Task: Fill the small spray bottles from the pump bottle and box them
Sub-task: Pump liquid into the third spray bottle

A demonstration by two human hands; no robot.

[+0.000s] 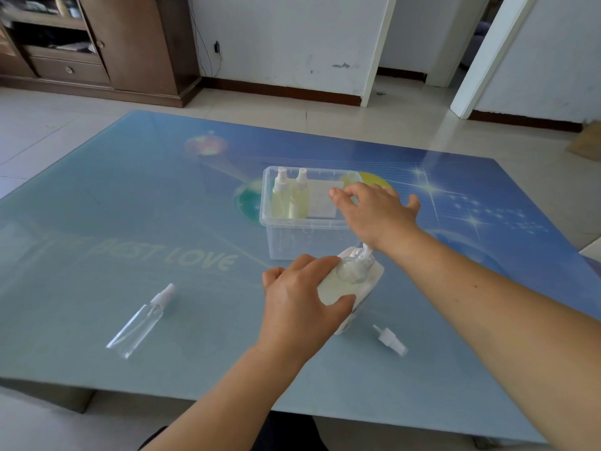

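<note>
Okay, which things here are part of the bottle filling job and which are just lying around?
Job: pump bottle, bottle in left hand, empty bottle, loose sprayer, clear box, two filled bottles inside.

Not the job: wooden cabinet, wall cable.

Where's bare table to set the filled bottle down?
Free: table left of the clear box, beyond the empty spray bottle; also the near edge. Crowded: around the pump bottle, both hands and loose spray cap.

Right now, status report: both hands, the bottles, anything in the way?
Left hand grips small clear spray bottle, yellowish fill, at white pump bottle. Right hand open over clear plastic box. Loose white spray cap beside.
</note>
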